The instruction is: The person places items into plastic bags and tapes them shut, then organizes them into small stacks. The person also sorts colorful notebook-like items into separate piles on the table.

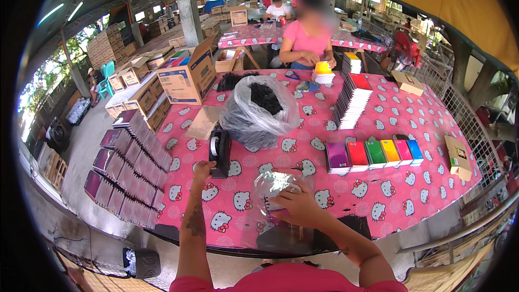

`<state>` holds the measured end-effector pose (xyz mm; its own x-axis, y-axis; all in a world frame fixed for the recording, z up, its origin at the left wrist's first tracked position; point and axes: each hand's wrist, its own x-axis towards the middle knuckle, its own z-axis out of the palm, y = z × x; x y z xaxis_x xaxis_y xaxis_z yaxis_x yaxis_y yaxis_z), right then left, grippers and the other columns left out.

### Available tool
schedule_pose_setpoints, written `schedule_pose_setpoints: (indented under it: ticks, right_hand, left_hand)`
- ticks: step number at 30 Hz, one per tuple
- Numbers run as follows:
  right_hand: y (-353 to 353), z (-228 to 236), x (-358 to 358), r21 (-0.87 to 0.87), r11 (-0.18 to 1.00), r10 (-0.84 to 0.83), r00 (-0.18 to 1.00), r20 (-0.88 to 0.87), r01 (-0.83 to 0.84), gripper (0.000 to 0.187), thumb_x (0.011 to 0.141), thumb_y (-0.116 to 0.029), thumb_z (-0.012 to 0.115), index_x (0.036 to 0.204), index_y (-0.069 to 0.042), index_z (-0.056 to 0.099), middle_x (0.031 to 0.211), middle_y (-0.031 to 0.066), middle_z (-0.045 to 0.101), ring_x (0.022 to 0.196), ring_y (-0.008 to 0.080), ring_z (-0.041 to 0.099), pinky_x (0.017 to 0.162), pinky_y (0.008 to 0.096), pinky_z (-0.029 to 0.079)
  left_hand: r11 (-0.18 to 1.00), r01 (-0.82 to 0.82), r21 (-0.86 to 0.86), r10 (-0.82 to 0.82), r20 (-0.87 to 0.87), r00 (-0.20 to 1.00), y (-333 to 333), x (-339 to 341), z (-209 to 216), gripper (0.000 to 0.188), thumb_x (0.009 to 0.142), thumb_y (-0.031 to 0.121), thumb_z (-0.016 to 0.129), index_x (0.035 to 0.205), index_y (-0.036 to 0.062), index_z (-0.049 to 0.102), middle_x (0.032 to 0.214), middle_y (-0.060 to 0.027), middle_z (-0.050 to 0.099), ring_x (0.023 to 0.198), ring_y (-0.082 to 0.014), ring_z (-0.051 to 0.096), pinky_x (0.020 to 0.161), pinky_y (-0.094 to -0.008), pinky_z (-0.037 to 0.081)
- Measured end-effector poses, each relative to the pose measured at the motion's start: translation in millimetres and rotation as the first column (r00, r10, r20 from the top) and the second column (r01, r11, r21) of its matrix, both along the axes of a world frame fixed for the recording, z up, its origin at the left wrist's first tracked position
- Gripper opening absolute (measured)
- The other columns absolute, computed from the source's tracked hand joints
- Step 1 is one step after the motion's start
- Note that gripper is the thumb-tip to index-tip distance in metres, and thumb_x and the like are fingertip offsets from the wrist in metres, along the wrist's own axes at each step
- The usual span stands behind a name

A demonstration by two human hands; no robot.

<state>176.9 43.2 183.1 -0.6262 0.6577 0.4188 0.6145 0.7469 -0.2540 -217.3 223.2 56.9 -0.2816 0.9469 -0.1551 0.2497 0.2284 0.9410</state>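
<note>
One tape dispenser (221, 158) adjoins the curled left grip (203, 170), hold unclear; right grip (295, 204) spreads over plastic (272, 183).

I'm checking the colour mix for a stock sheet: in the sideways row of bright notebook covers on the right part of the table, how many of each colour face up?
Purple rectangular notebook cover: 1
Red rectangular notebook cover: 1
Green rectangular notebook cover: 1
Yellow rectangular notebook cover: 1
Pink rectangular notebook cover: 1
Blue rectangular notebook cover: 1
Total: 6
</note>
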Motion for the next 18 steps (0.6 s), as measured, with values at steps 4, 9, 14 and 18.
schedule_pose_setpoints:
  ticks: [4,9,14,18]
  right_hand:
    - [3,1,-31,-0.042,0.999,-0.026,0.999,0.031,0.027,0.040,0.087,-0.036,0.068,0.122,-0.016,0.063,0.106,0.0047,0.068,0.103,0.0225,0.064,0.107,0.0490,0.035]
    - [4,-9,-45,-0.104,0.988,-0.099,0.987,0.127,0.112,0.038,0.091,-0.037,0.064,0.123,-0.016,0.063,0.107,0.0051,0.069,0.102,0.0217,0.064,0.100,0.0483,0.037]
    - [2,-8,-43,-0.113,0.980,-0.153,0.982,0.109,0.165,0.038,0.091,-0.039,0.063,0.121,-0.016,0.064,0.106,0.0052,0.069,0.100,0.0218,0.065,0.099,0.0484,0.037]
    - [-1,-6,-50,-0.121,0.978,-0.155,0.982,0.109,0.168,0.037,0.090,-0.038,0.065,0.120,-0.016,0.065,0.106,0.0052,0.069,0.098,0.0230,0.065,0.099,0.0485,0.038]
  left_hand:
    - [0.922,-0.067,0.381,0.098,-0.063,0.993,-11,-13,-28,0.024,0.086,0.020,0.072,0.101,0.0001,0.071,0.064,0.0030,0.054,0.047,-0.0085,0.049,0.044,-0.0209,0.035]
    - [0.988,-0.117,0.103,0.034,0.586,0.810,-57,6,-48,0.017,0.088,0.018,0.068,0.103,0.0093,0.070,0.075,0.0027,0.063,0.063,-0.0061,0.055,0.057,-0.0244,0.040]
    - [0.985,-0.133,-0.111,0.173,0.637,0.751,-62,26,-2,0.017,0.087,0.022,0.069,0.099,0.0094,0.067,0.087,0.0015,0.066,0.078,-0.0081,0.059,0.067,-0.0272,0.044]
    - [0.999,-0.030,0.030,-0.002,0.743,0.669,-61,-5,-34,0.009,0.086,0.017,0.068,0.088,0.0080,0.065,0.082,-0.0014,0.067,0.069,-0.0111,0.061,0.058,-0.0280,0.046]
